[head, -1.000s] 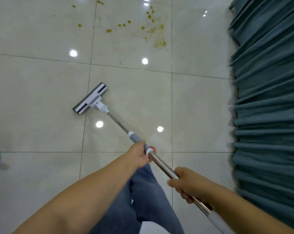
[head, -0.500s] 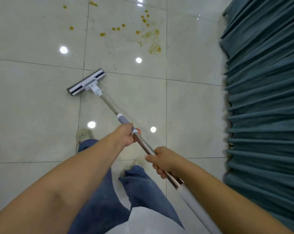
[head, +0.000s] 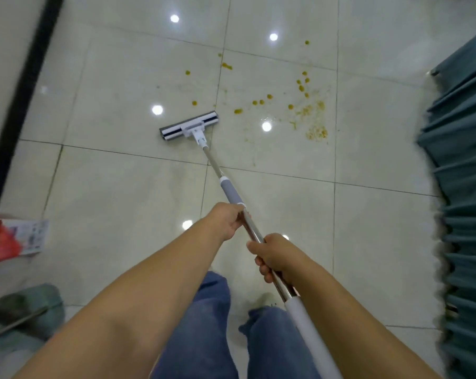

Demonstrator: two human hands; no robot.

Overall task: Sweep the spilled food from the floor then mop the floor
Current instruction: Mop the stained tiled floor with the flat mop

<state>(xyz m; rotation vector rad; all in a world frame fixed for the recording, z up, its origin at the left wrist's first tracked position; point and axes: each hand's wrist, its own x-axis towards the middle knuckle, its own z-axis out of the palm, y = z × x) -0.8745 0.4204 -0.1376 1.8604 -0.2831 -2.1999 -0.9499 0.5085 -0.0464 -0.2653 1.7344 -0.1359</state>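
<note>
Mop (head: pixel 231 193) nearer spilled food (head: pixel 308 110), head (head: pixel 189 128) ahead of left grip (head: pixel 226 220) (right grip (head: pixel 272 253) rearmost)

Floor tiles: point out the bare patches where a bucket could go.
Bare tile lies between the mop head and the black strip, and right of the mop handle up to the teal curtain. Crowded: the spilled food beyond the mop head.

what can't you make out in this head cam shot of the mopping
All head view.
Spilled food: bits too small to identify.
Mop head: underside faces down, pad hidden.
Mop handle: end cut off by the bottom edge.
Red and white packet: cut by the left edge, print blurred.
Green object, bottom left: blurred, unidentifiable.
</note>
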